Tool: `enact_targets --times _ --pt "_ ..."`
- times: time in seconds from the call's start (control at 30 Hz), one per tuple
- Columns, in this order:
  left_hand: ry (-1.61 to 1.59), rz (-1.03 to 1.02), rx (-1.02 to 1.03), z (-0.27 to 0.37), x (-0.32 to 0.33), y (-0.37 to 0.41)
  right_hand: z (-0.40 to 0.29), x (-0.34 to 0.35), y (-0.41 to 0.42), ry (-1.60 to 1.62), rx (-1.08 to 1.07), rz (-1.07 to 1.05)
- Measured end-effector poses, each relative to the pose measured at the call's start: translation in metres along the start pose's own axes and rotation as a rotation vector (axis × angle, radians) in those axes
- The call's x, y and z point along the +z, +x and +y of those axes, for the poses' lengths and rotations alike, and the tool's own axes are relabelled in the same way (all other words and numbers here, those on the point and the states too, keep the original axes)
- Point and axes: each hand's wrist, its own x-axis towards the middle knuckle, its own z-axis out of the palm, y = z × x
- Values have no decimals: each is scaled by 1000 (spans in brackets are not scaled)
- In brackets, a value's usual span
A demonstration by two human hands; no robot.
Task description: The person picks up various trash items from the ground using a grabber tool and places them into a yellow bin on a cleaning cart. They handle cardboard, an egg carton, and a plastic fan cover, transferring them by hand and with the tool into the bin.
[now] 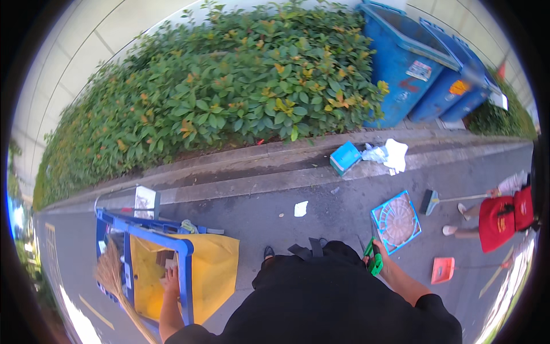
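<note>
My left hand (171, 280) reaches over the rim of a blue-framed cleaning cart (185, 253) into its yellow bag (215, 266). Its fingers touch a pale, card-like piece (171, 263); whether they grip it I cannot tell. Beside that piece, something dark brown shows inside the bag. At my right side, my right hand (382, 254) is closed around the green and black handle of a litter picker (375, 262). Just beyond that hand, a blue-rimmed square plastic grille (396, 221) lies on the asphalt.
A straw broom (112, 266) leans on the cart. By the kerb lie a blue box (346, 158) and white waste (396, 155); white paper (301, 209) is nearer. Blue wheeled bins (401, 64) adjoin a hedge (240, 81). At right, a person in a red vest (500, 221) holds a brush (429, 202) and dustpan (442, 270).
</note>
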Motion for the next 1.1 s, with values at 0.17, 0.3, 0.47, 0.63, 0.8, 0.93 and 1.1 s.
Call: enact_targets --times 0.17,0.3,0.47,0.63,0.8,0.93,1.1 --pt "-98 252 279 -29 32 59 94 42 -16 188 -135 114" --pt "-233 33 187 11 -10 77 161 55 -72 123 -191 131" --pt "-303 33 241 -30 52 116 213 80 -102 131 -77 197" --pt "-286 -97 214 -21 51 129 253 83 -119 123 -139 282" --pt "-247 0 327 -42 80 160 281 77 -111 217 -136 250" --pt "-250 147 428 -17 70 159 278 58 -88 392 -73 138" --pt "-165 390 469 51 19 144 292 9 -26 281 -145 193"
